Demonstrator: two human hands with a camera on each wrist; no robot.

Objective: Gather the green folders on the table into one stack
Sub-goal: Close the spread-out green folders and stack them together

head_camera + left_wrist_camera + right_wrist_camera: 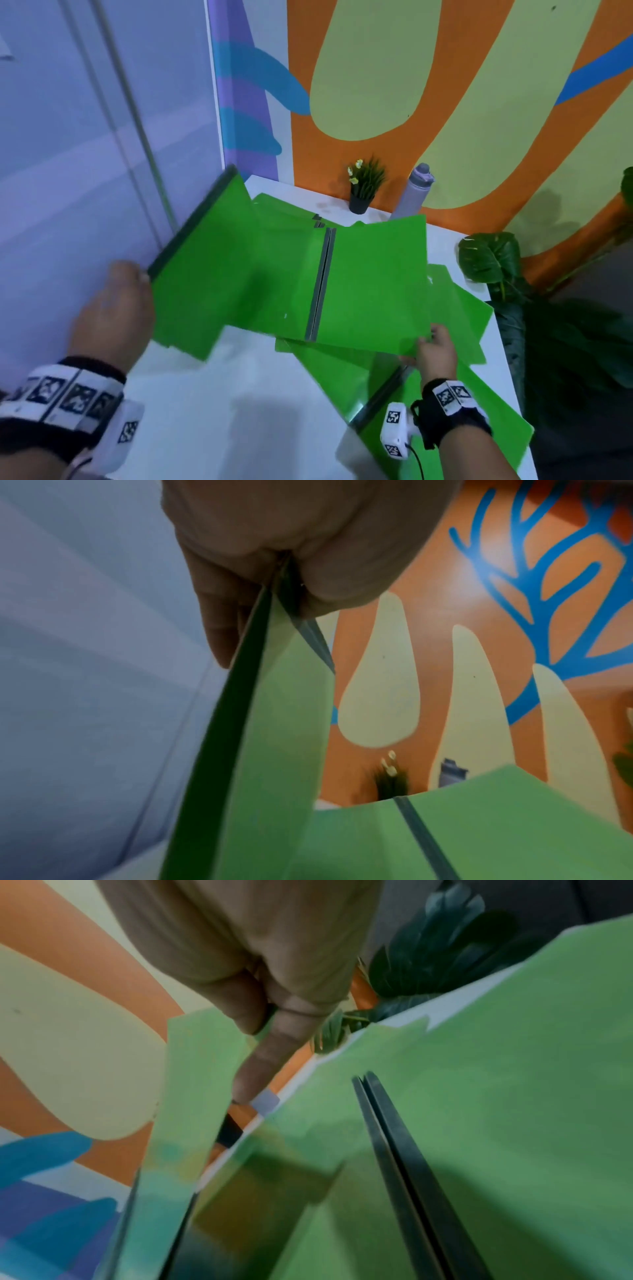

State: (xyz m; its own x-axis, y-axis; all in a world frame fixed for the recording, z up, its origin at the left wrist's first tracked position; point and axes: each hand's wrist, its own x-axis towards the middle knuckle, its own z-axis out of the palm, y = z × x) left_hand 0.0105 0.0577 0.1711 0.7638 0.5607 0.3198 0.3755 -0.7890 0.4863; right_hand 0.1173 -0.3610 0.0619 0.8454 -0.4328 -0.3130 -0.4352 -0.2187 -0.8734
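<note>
- The left hand (109,308) grips the dark-spined edge of a folder (205,274), thumb on one face and fingers on the other, as the left wrist view (274,561) shows; this folder is lifted and tilted at the table's left edge.
- The right hand (435,349) pinches the near right corner of an open folder (370,281) with a grey centre spine, held just above the table (222,411); one finger (260,1064) lies straight along its edge.
- The two held folders overlap in the middle.
- More green folders lie flat: one at the near right (462,411) under the right wrist, one at the far middle (281,209), others fanned at the right edge.
- A small potted plant (363,185) and a grey bottle (416,192) stand at the far edge by the painted wall.
</note>
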